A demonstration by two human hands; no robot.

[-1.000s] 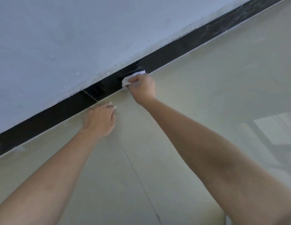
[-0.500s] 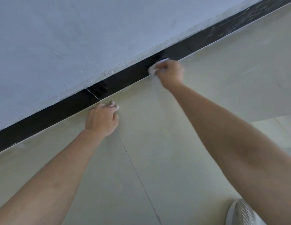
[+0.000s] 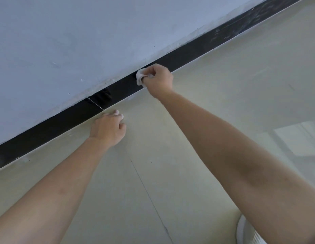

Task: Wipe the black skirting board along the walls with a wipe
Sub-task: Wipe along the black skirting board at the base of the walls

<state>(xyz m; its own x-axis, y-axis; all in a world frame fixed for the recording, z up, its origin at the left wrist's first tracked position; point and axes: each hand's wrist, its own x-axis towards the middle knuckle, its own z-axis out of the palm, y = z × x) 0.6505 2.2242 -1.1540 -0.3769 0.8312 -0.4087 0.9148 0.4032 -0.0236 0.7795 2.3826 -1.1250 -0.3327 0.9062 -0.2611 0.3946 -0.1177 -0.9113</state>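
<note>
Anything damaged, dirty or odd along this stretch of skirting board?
Yes, but minor. The black skirting board shows pale dusty streaks toward its far end, beyond the wipe in the right hand. A thin pale joint line crosses it near the left hand, and the wall paint edge just above looks rough and chipped.

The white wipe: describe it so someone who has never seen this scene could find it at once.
Follow the glossy black skirting board running between grey wall and cream floor. Midway along it, the right hand presses a crumpled white wipe against it: the only white, soft thing on that black strip.
</note>
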